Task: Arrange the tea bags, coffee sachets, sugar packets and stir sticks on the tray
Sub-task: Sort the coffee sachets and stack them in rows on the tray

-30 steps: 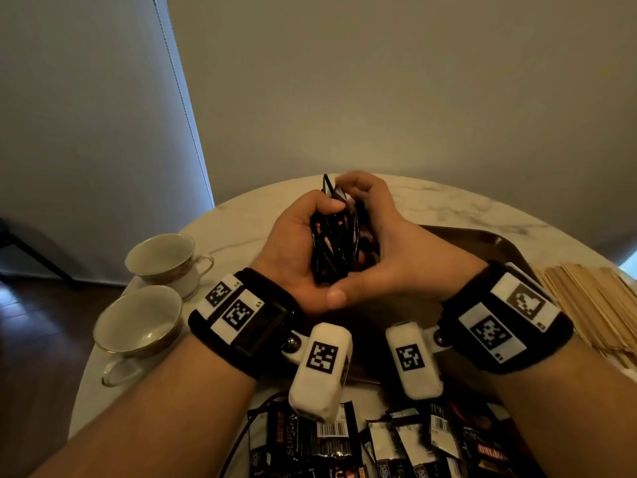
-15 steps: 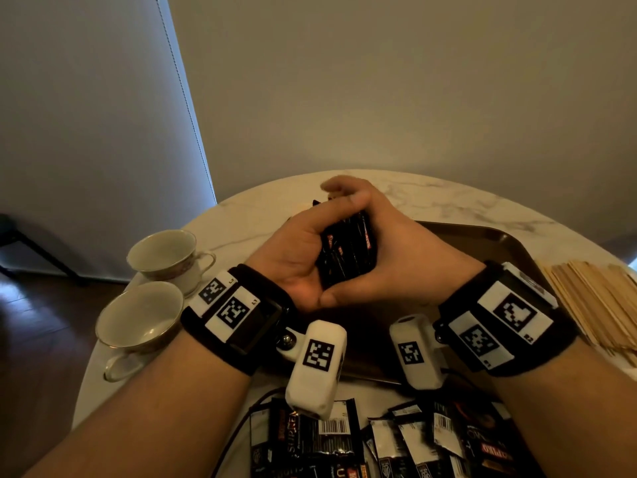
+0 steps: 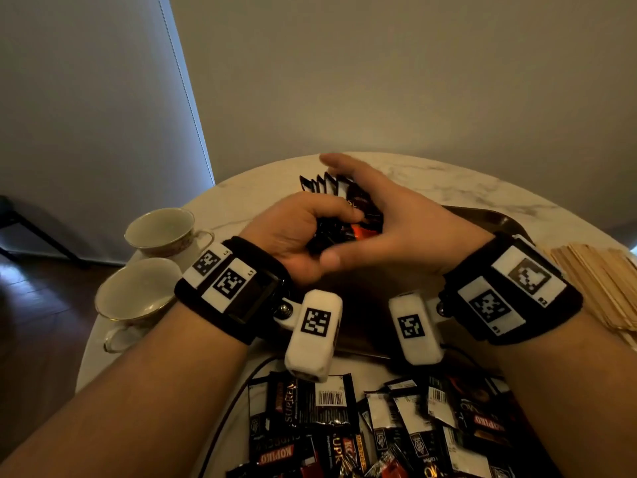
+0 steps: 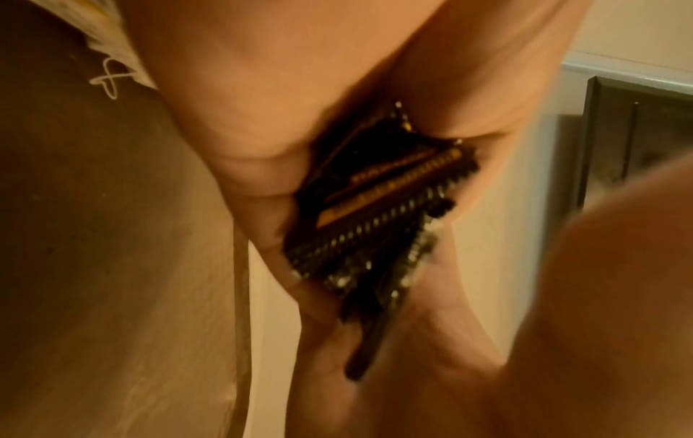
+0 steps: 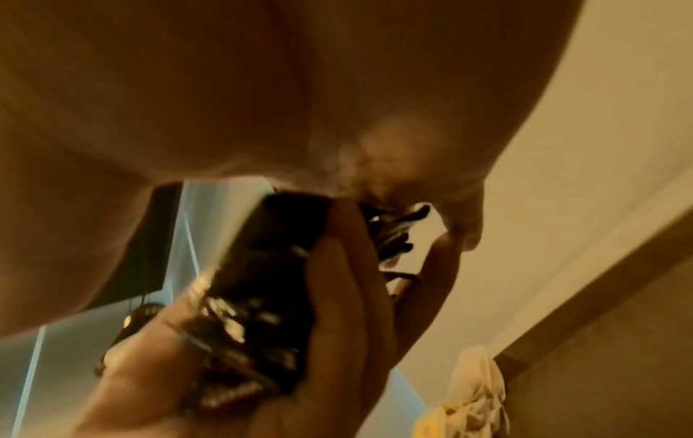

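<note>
In the middle of the head view, the left hand (image 3: pixel 296 232) curls its fingers tight around a bunch of black coffee sachets (image 3: pixel 348 215). The right hand (image 3: pixel 389 229) cups the same bunch from the other side, thumb underneath and fingers stretched over the top. The bunch fans out above the brown tray (image 3: pixel 499 220), which sits on the round marble bench (image 3: pixel 448 181). More sachets (image 3: pixel 379 429) lie in a loose pile at the bottom of the frame. A stack of wooden stir sticks (image 3: pixel 599 284) lies at the right edge. Two tea cups (image 3: pixel 151 263) stand at the left.
</note>
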### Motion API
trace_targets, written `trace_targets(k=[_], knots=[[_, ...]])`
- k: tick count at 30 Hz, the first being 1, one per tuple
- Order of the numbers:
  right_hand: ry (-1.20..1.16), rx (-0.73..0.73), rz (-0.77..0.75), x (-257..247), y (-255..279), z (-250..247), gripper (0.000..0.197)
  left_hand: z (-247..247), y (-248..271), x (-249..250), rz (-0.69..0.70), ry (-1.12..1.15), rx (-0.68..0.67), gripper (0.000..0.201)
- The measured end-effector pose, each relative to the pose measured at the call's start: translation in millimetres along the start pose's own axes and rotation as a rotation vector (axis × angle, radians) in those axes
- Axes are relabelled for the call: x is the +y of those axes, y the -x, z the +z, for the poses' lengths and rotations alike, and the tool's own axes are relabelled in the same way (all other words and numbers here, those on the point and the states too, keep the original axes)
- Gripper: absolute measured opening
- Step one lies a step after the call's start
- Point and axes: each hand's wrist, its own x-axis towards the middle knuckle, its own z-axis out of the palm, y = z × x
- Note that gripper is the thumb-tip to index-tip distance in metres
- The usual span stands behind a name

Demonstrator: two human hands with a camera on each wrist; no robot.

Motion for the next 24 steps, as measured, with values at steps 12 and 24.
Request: trace_targets(k=[12,24], knots=[[-0.776,0.280,0.152,28.9,-8.6,-3.2,0.043,-4.6,-0.2,4.7,0.157,0.005,0.099,0.042],[-0.704,0.489,0.291,38.1,-8.7,-3.9,0.016,0.7,-7.8,-0.6,0.258,-0.124,0.254,0.049]])
